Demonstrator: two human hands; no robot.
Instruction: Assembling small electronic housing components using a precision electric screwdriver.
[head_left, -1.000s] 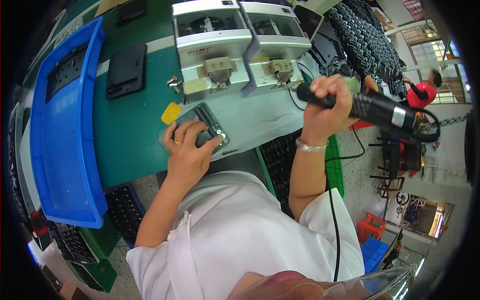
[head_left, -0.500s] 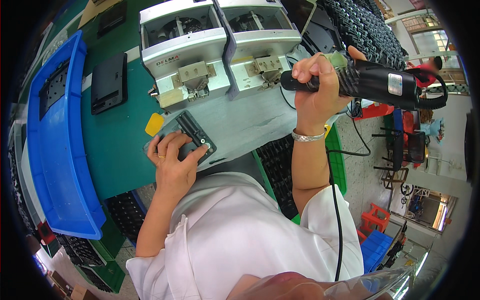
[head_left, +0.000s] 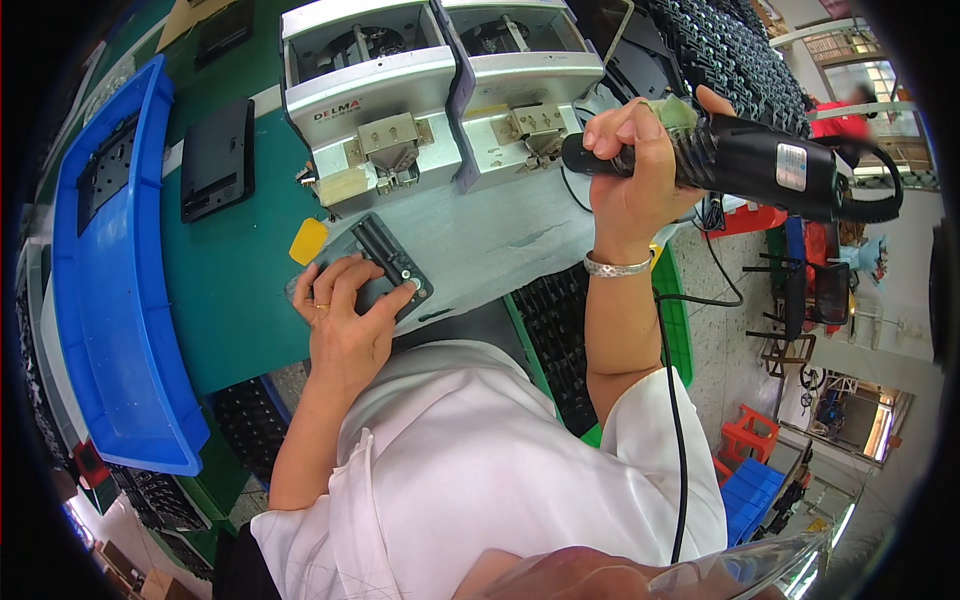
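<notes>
On the bench lies a dark plastic part (head_left: 378,240) with a raised bar and small silver screws. My left hand (head_left: 348,315) grips it, fingers across its top and thumb beside a screw at its right edge. Part of it is hidden under that hand. Raised at the right, my right hand (head_left: 640,170) is wrapped round a black corded electric screwdriver (head_left: 750,160), whose narrow end points left. That end is in front of the right one of two silver screw feeders (head_left: 535,88); the left feeder (head_left: 370,105) stands beyond my left hand.
A yellow piece (head_left: 308,242) lies beside the part. Further left are a black panel (head_left: 218,165) and a long blue tray (head_left: 185,440) holding another panel. Many black parts (head_left: 735,65) are stacked at the far right. The screwdriver's cable (head_left: 675,440) hangs by my right arm.
Both hands keep nearly the same places and the same holds. The screwdriver has shifted very slightly to the right.
</notes>
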